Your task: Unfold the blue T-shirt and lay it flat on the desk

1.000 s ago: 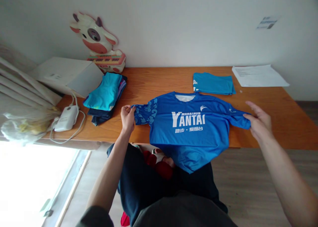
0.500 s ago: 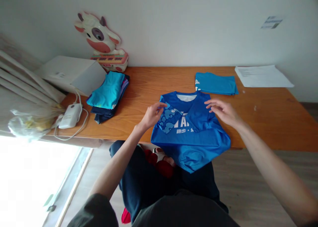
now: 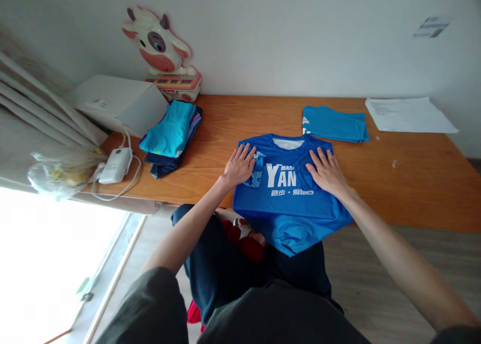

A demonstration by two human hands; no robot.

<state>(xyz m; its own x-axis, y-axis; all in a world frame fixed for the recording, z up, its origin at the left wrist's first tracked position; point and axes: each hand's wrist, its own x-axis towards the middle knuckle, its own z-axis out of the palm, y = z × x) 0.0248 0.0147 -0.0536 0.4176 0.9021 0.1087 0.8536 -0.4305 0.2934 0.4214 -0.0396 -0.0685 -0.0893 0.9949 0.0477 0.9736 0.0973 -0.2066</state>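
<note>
While both flat-open hands press folded sleeves | blue shirt [image 3: 285,203] collar toward wall, hem overhanging table [image 3: 413,183]

one head-worn camera looks forward and down from above the person's lap, close over the near edge of the wooden table [image 3: 413,183]. it faces the wall behind the table, takes in the whole tabletop, and catches the window at lower left.
</note>
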